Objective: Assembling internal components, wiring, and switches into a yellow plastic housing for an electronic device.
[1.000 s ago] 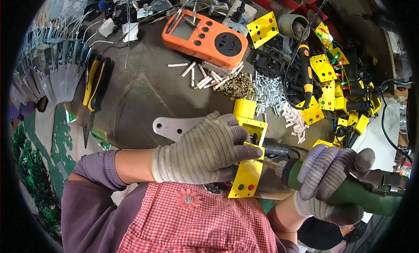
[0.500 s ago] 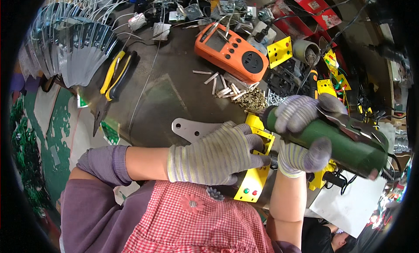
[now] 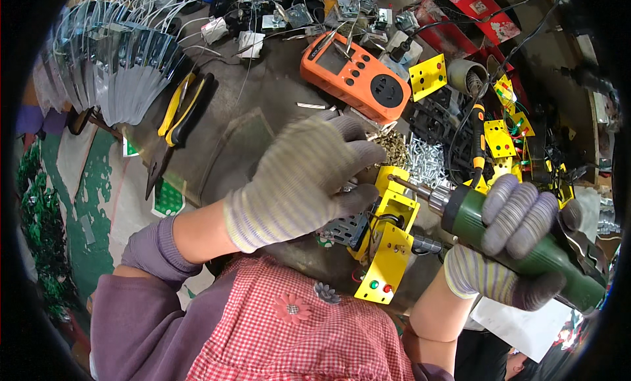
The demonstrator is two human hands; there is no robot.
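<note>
My left hand (image 3: 309,177), in a striped knit glove, hovers over the bench with its fingers loosely curled, fingertips near a pile of small brass screws (image 3: 393,148); whether it pinches one I cannot tell. Just below it lies a yellow metal box (image 3: 389,239) with a red and a green button on its tilted panel and grey parts inside. My right hand (image 3: 509,243), gloved the same way, grips a green electric screwdriver (image 3: 526,243). The tool's bit points left, its tip at the top edge of the yellow box.
An orange meter with a round socket (image 3: 357,74) lies at the back. Yellow-handled pliers (image 3: 177,111) rest at left beside a fan of metal plates (image 3: 112,59). Silver screws (image 3: 427,161), yellow panels (image 3: 499,138) and cables crowd the right. A white sheet (image 3: 519,325) lies lower right.
My left hand has lifted off the yellow box and moved up toward the screw pile. The screwdriver has dropped lower and to the right, its bit now at the box's top edge.
</note>
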